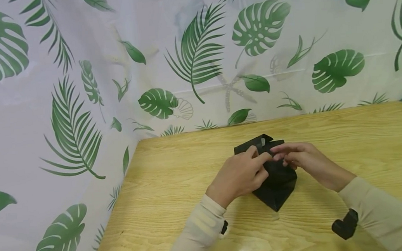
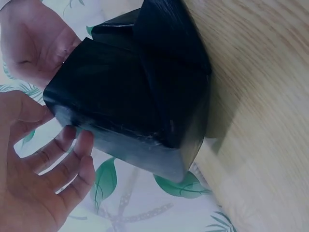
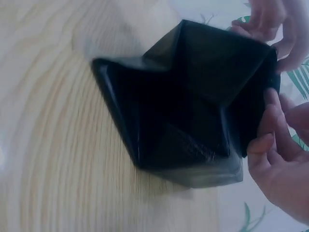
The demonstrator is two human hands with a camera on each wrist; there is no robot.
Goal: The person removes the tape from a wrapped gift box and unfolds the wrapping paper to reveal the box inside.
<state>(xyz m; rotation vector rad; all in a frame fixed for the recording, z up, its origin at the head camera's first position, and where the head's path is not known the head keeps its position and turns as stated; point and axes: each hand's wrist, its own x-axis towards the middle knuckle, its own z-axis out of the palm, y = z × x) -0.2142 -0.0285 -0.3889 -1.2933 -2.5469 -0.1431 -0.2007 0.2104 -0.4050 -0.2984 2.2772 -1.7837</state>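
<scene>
A black glossy folded box or bag (image 1: pixel 278 180) stands on the wooden table between both hands, its pointed corner towards me. In the right wrist view its folded walls (image 3: pixel 193 63) surround a dark hollow. My left hand (image 1: pixel 241 173) has its fingers bent at the box's left side; the left wrist view shows thumb and fingertips pinching the edge. From the right, my right hand (image 1: pixel 306 159) reaches over the upper part, and the right wrist view has its fingers (image 3: pixel 263 145) gripping the rim. A small pale strip (image 1: pixel 263 141) lies on the far flap.
The wood-grain table (image 1: pixel 171 205) meets a leaf-printed curtain (image 1: pixel 196 52) at its back and left edges. A black wrist device (image 1: pixel 346 224) hangs below the right sleeve; another (image 1: pixel 224 227) shows at the left sleeve. A faint clear patch (image 1: pixel 275 216) lies near the box's front corner.
</scene>
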